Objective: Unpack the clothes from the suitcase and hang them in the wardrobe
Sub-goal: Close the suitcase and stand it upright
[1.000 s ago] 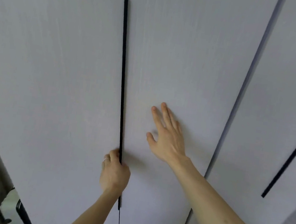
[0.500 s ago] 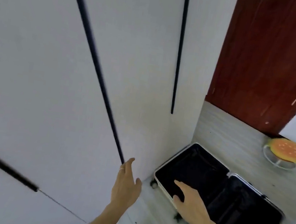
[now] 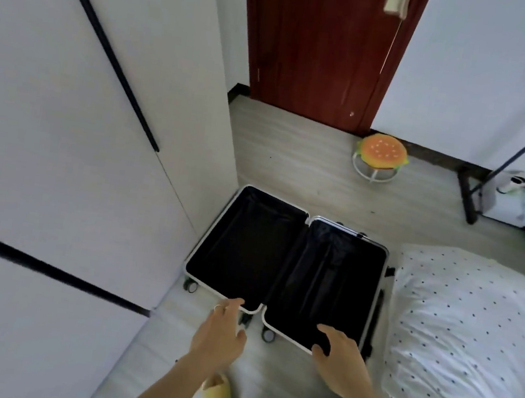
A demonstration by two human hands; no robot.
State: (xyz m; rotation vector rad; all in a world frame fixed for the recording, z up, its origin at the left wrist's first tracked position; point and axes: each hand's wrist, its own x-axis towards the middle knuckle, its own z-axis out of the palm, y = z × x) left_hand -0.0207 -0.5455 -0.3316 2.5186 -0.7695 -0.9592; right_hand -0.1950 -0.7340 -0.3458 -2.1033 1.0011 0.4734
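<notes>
Two hands hovered at lower centre: left hand [image 3: 220, 332] straight-fingered beside the near rim of the suitcase [image 3: 247, 247], right hand [image 3: 338, 355] loosely spread over that rim, gripping nothing. Case lay open, lining bare. On those wheels [image 3: 191, 286], one shove might have rolled it into the wardrobe [image 3: 57, 151] at left.

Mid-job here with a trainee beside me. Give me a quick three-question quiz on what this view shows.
1. True or false: the suitcase lies shut on the floor.
2. What stands near the red door? A) a stool with a burger cushion B) a floor lamp C) a laundry basket
3. Which hand wears a ring?
Key: 1 false: it lies open, and both halves show only black lining. 2 A. 3 the left hand.
</notes>
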